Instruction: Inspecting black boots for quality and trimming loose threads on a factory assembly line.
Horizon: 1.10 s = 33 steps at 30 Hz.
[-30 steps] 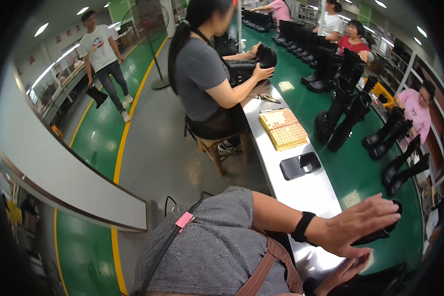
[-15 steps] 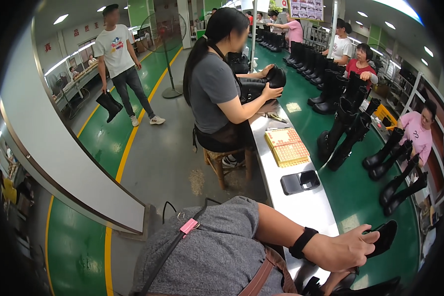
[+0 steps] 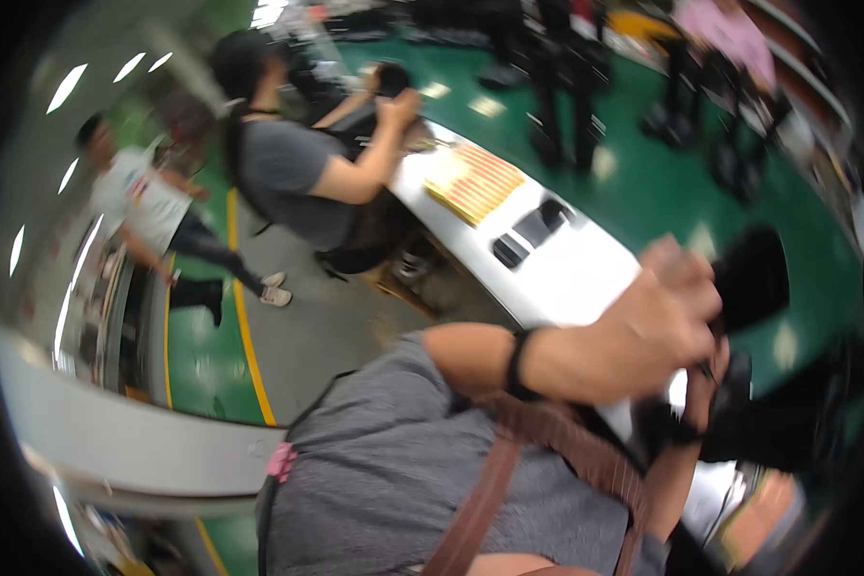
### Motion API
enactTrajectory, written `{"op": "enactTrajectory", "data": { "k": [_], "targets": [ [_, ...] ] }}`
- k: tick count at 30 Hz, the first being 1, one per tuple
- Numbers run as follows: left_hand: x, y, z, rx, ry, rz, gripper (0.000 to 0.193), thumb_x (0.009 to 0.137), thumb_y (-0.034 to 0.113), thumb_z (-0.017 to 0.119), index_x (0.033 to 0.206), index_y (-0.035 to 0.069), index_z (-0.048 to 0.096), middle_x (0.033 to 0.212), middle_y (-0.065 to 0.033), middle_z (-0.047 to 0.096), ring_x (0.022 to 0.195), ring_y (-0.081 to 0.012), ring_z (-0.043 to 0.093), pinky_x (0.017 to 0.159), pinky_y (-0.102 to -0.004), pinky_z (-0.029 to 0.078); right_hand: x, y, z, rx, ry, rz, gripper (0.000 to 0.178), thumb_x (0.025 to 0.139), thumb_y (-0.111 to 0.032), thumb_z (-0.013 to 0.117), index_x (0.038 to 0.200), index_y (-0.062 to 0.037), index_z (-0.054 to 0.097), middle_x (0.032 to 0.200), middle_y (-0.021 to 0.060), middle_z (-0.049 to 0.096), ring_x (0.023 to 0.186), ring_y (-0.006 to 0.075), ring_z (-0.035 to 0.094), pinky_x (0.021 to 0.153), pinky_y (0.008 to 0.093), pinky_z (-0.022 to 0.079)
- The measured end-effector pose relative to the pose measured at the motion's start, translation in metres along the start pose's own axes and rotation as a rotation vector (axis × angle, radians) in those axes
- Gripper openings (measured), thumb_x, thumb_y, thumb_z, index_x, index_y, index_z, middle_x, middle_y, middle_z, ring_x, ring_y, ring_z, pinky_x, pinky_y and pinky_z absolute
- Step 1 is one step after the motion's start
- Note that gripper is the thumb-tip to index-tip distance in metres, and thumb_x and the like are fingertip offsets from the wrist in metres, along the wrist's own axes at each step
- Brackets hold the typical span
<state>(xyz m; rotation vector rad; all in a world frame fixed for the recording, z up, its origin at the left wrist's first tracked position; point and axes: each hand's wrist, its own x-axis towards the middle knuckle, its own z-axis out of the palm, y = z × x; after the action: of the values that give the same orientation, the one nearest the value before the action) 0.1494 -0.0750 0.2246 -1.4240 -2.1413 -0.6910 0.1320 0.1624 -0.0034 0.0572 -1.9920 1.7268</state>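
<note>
A black boot (image 3: 754,278) is in front of me on the right, its foot end raised and its dark shaft running off toward the right edge. My left hand (image 3: 658,322), wearing a black wristband, is closed against the boot's foot; motion smears its fingers. Lower down, my right hand (image 3: 703,396) also wears a dark band. Its fingers are bent close beneath the left hand, around something small and dark that I cannot make out. Part of that hand is hidden by the left one and by the boot.
On the white bench (image 3: 571,278) lie a dark phone (image 3: 533,233) and a yellow stack of sheets (image 3: 475,182). A seated co-worker (image 3: 302,173) handles another black boot. One person (image 3: 163,211) walks at left carrying a boot. Several boots (image 3: 566,106) stand beyond the bench.
My view has swung right and down, so the bench appears turned. My left hand and the boot sit higher in view, and my right arm has come into sight.
</note>
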Motion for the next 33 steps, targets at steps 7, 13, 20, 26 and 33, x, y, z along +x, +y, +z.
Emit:
{"op": "enactTrajectory", "data": {
  "k": [7, 13, 20, 26, 33],
  "targets": [
    [-0.034, -0.013, -0.057, 0.010, -0.297, -0.041, 0.032, 0.051, 0.026, 0.076, 0.082, 0.018, 0.079, 0.077, 0.0019, 0.054, 0.094, -0.0241, 0.045, 0.085, -0.0377, 0.039, 0.008, -0.084, 0.030, 0.024, 0.042, 0.123, 0.047, 0.101, -0.040, 0.046, 0.082, 0.0015, 0.060, 0.061, -0.0064, 0.040, 0.060, 0.0053, 0.035, 0.051, 0.0268, 0.028],
    [-0.055, -0.016, -0.065, 0.003, -0.328, 0.002, 0.030, 0.052, 0.031, 0.077, 0.080, 0.021, 0.079, 0.078, 0.0014, 0.055, 0.092, -0.0230, 0.044, 0.077, -0.0338, 0.037, 0.003, -0.080, 0.032, -0.055, 0.022, 0.056, 0.051, 0.101, -0.044, 0.045, 0.075, 0.0004, 0.051, 0.059, -0.0039, 0.037, 0.059, 0.0062, 0.033, 0.051, 0.0274, 0.027],
    [-0.050, -0.025, -0.061, 0.012, -0.309, 0.064, 0.035, 0.049, 0.032, 0.077, 0.081, 0.019, 0.078, 0.080, 0.0002, 0.055, 0.089, -0.0230, 0.046, 0.077, -0.0329, 0.037, 0.012, -0.081, 0.033, -0.022, -0.071, 0.221, 0.049, 0.101, -0.042, 0.046, 0.075, -0.0011, 0.051, 0.060, -0.0054, 0.037, 0.060, 0.0059, 0.032, 0.051, 0.0266, 0.026],
    [-0.004, -0.025, -0.009, 0.014, 0.254, 0.025, 0.042, 0.051, 0.007, 0.076, 0.092, 0.006, 0.067, 0.112, -0.0146, 0.048, 0.104, -0.0358, 0.044, 0.085, -0.0420, 0.041, -0.001, -0.052, 0.029, 0.241, 0.088, 0.186, 0.041, 0.104, -0.030, 0.042, 0.108, 0.0075, 0.058, 0.100, 0.0052, 0.061, 0.094, 0.0113, 0.053, 0.084, 0.0251, 0.042],
    [-0.033, -0.052, 0.058, -0.127, 0.803, -0.231, 0.110, 0.065, 0.017, 0.084, 0.149, 0.005, 0.014, 0.147, -0.0276, 0.019, 0.133, -0.0418, 0.030, 0.107, -0.0489, 0.032, -0.010, -0.065, 0.044, -0.159, -0.069, 0.166, 0.033, 0.094, -0.019, 0.060, 0.117, 0.0032, 0.056, 0.106, 0.0094, 0.062, 0.100, 0.0142, 0.055, 0.084, 0.0294, 0.045]
  ]
}}
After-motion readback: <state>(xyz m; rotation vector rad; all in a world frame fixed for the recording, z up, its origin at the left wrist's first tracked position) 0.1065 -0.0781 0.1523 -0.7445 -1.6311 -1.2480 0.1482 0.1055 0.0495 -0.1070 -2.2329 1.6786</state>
